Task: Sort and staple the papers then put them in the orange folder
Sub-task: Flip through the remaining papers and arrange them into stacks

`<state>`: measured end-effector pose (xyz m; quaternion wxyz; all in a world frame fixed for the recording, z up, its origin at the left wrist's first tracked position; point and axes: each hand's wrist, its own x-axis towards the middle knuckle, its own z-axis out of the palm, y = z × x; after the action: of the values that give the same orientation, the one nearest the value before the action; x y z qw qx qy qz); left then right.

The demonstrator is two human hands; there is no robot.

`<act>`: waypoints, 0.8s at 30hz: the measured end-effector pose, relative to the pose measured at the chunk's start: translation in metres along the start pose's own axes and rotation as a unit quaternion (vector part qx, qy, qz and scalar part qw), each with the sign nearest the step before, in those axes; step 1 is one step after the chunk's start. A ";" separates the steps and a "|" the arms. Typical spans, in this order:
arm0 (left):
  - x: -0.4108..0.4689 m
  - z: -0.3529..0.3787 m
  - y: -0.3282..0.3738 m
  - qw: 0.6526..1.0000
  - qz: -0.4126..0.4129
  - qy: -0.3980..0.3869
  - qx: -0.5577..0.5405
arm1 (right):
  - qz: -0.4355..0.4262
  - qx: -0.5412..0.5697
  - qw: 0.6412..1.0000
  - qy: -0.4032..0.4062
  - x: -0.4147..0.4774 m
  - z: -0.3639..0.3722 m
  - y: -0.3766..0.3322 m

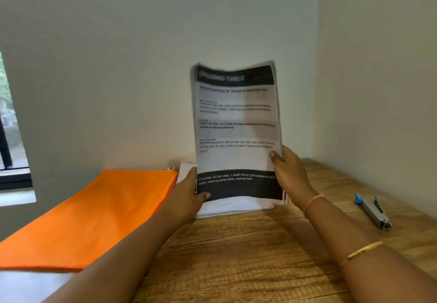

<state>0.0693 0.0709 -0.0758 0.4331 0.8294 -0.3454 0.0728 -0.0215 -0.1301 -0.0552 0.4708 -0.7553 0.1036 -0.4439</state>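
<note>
Both hands hold a sheaf of printed papers (236, 125) upright above the wooden worktop (248, 255), its face turned to the camera. The top sheet carries a black header band, blocks of blurred text and a black band near the bottom with white lettering; its upper edge curls slightly. The left hand (186, 194) takes the lower left edge, its grip clamped on the sheaf with the thumb pressed on the black bottom band and the fingers hidden behind the paper. The right hand (288, 172) takes the right edge higher up, its grip likewise clamped on the sheaf, thumb on the front and fingers behind. Just below the sheaf a flat stack of white sheets (236, 205) lies on the worktop close to the wall (142, 66), a corner of it showing to the left of the left hand. The orange folder (94, 215) lies flat on the left part of the worktop, its far corner just beside that stack. A grey stapler (373, 210) with a blue end lies closed on the right side, well apart from the papers and from both hands. The right forearm wears a gold bangle (364, 250) and, nearer the wrist, a thin pink band (313, 201). A window (9, 125) shows at the far left edge.
</note>
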 end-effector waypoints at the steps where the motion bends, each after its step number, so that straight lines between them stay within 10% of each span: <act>1: 0.000 0.001 -0.003 1.000 -0.014 -0.008 -0.006 | 0.011 -0.012 1.000 -0.013 -0.001 0.002 0.002; 24: 0.008 -0.004 -0.010 0.977 -0.006 0.068 -0.204 | 0.047 0.052 0.997 0.037 0.001 0.002 0.009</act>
<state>0.0824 0.0731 -0.0764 0.6162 0.7188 -0.3175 0.0539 -0.0164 -0.1344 -0.0620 0.5259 -0.7069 0.1331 -0.4539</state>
